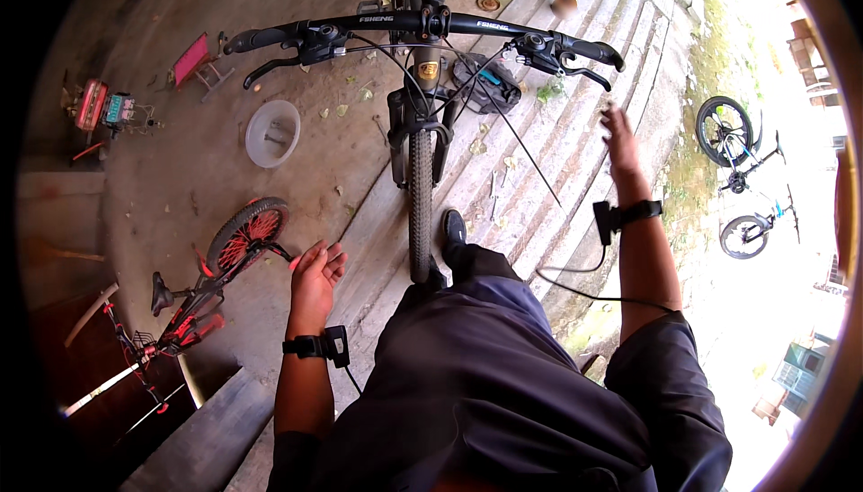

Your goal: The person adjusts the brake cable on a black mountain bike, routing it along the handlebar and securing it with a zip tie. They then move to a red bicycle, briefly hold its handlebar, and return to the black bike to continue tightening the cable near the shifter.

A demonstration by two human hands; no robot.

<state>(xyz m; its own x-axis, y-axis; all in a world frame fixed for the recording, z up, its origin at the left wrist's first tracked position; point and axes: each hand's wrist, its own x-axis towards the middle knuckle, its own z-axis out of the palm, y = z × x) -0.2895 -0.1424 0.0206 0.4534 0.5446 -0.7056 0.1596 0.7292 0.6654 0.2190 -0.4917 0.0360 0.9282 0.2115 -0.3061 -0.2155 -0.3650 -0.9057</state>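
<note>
A black bicycle stands upright in front of me, handlebar (pixel 387 22) with brake levers on both sides, front tire (pixel 420 213) between my feet. Several cables cross at its head tube (pixel 426 69); one loose cable (pixel 530 159) dangles to the right. My left hand (pixel 316 272), left of the tire, is loosely curled with fingers slightly apart and nothing visible in it. Below the right brake lever (pixel 584 76), my right hand (pixel 620 141) is open, touching nothing. Both wrists wear black strapped devices.
A red-black bicycle (pixel 225 258) is at lower left; small black bicycles (pixel 737 150) are at right. A white bucket (pixel 272 132), pink folding seat (pixel 193 60) and red machine (pixel 94 105) stand left. A dark bag (pixel 485 87) lies on the concrete steps (pixel 575 51).
</note>
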